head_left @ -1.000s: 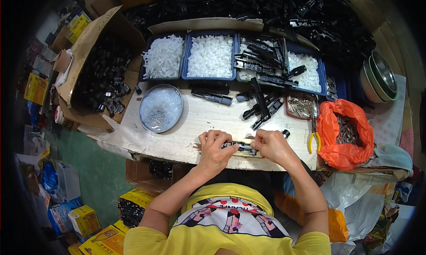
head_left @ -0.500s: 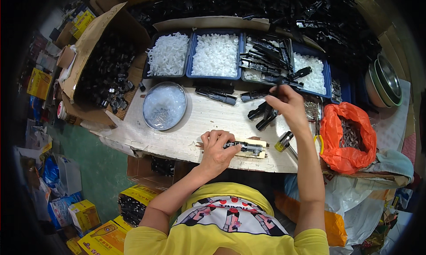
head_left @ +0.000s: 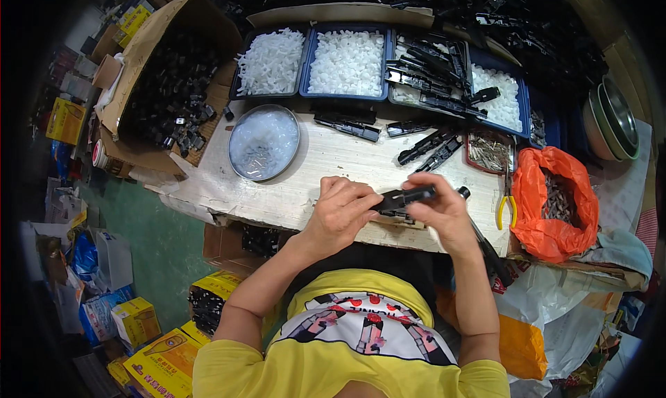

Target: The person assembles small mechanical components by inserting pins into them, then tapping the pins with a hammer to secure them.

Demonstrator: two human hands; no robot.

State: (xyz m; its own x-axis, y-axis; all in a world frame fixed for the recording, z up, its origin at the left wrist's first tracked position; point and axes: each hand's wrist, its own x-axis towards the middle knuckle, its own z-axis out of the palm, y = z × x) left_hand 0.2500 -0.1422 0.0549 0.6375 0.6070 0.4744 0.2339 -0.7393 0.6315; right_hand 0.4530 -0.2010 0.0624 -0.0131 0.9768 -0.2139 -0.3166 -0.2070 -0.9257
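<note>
A long black plastic part (head_left: 399, 200) spans the gap between my two hands over the near edge of the bench. My left hand (head_left: 338, 215) pinches its left end with curled fingers. Around its right end close the fingers of my right hand (head_left: 445, 216), somewhat blurred. Under the part, a small dark assembly (head_left: 397, 216) is partly visible, mostly covered by the hands. A tool with a long black handle (head_left: 491, 251) slants past the right wrist; whether the right hand also holds it, I cannot tell.
Blue trays of white plastic pieces (head_left: 347, 64) line the back, one topped with black parts (head_left: 430, 68). A round dish (head_left: 263, 143) sits left of several loose black parts (head_left: 350, 126). To the right are a pin tray (head_left: 489, 152), yellow-handled pliers (head_left: 507, 211) and a red bag (head_left: 531, 221).
My right hand has come down and toward me from the loose parts, bringing a black part to my left hand. The tool on the bench has shifted beside my right wrist. The view has shifted slightly.
</note>
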